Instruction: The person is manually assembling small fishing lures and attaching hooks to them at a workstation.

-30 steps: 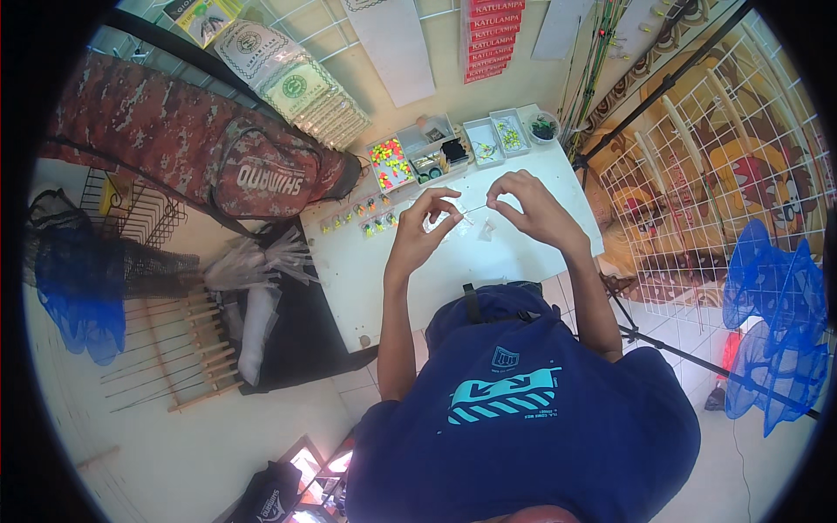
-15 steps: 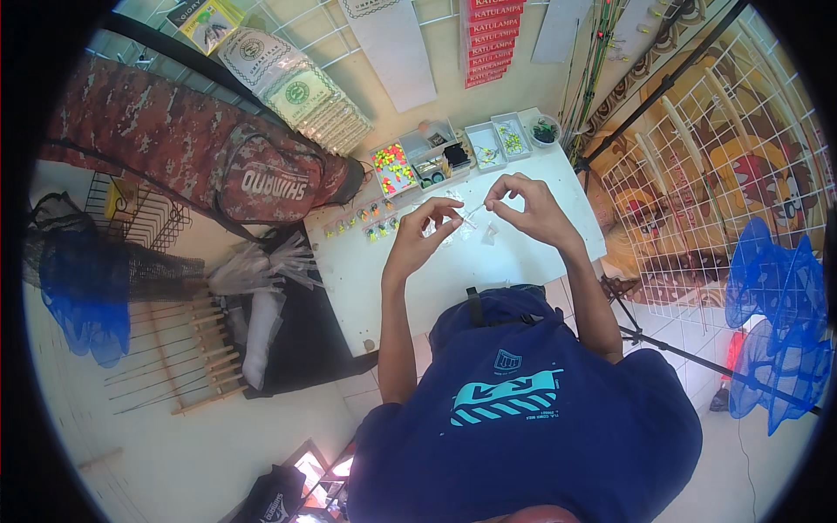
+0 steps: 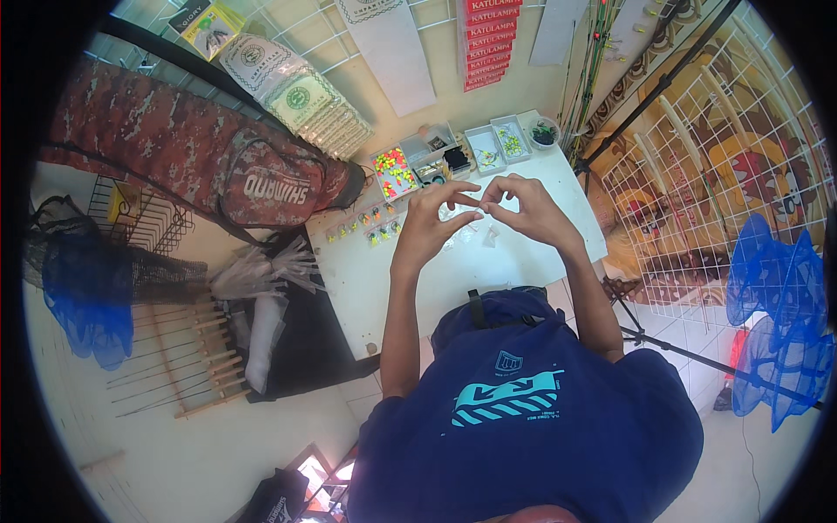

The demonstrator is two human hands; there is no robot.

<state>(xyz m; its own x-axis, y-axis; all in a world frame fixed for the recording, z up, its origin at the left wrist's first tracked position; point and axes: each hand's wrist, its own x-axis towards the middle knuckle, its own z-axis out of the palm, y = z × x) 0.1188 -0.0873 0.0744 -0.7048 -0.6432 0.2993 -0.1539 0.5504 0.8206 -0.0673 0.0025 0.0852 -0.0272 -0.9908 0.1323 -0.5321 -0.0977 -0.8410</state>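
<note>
Above the white table (image 3: 540,253), my two hands meet fingertip to fingertip. The thumb and index finger of my right hand (image 3: 534,212) form a ring, pinched on something too small to make out. My left hand (image 3: 425,228) comes in from the other side, its thumb and fingers bent round toward that pinch; what it holds is too fine to name. Just below the fingertips lies a small clear plastic piece (image 3: 491,236). Left of my left hand, several small packets with coloured bits (image 3: 384,232) lie in rows.
Along the back stand a tray of bright floats or beads (image 3: 394,173), a compartment tray with black items (image 3: 455,159), white boxes (image 3: 485,150) and a round tub (image 3: 544,132). A camouflage rod bag (image 3: 261,179) leans at left. Blue nets (image 3: 780,314) hang at right.
My left hand has moved right and up, so its fingertips now reach those of my right hand. The thin pale strand that showed between them is no longer visible.
</note>
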